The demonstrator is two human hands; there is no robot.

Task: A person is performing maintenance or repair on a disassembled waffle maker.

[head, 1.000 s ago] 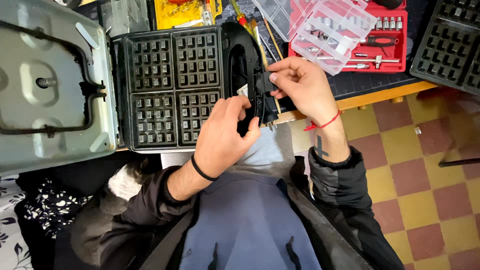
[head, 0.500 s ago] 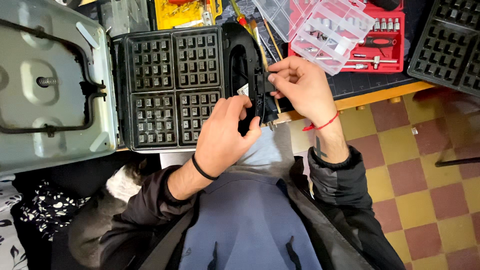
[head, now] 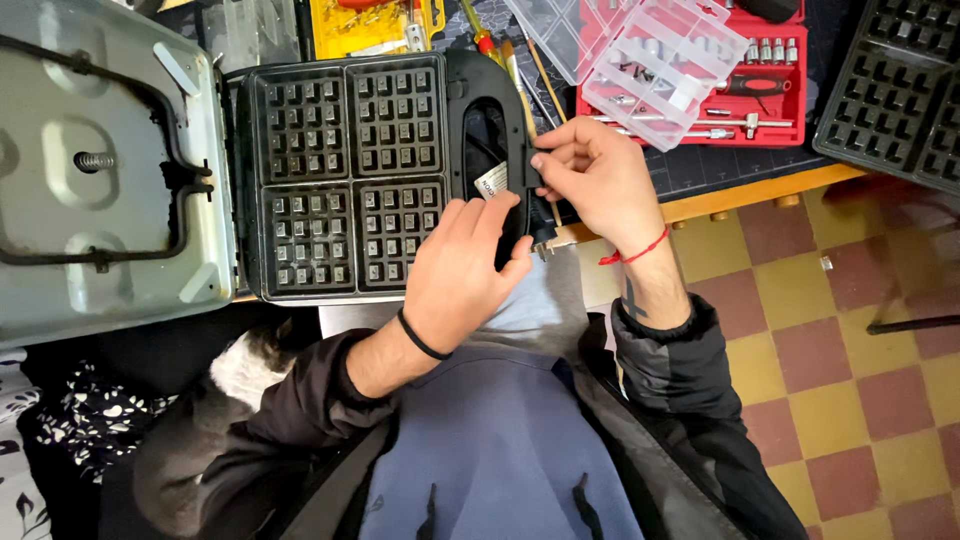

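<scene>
Over the last second very little has shifted: our left hand (head: 462, 272) has crept slightly further up along the handle of the black waffle iron (head: 345, 175), its fingertips now reaching the small white label that hangs in the handle's opening, while our right hand (head: 598, 180) has stayed almost where it was, just beside that handle. We judge that the work at the black power cord and plug (head: 535, 222) is going on in small adjustments rather than moving to a new step. The cord runs along the right edge of the handle at the front edge of the worktop (head: 745, 192), and the plug's metal pins point down, just above our lap. Our left hand lies palm down, fingers extended and pressed over the handle and the lower cord, thumb curled next to the plug; it is holding them down more than clenching. Our right hand is turned back upward, wrist bent, thumb and forefinger pinched shut on the cord near its top, the other fingers curled loosely. Behind it lie a red socket tool case (head: 745, 95) and a clear plastic parts box (head: 650, 60); the grey hinged lid (head: 100, 170) lies open at left.
</scene>
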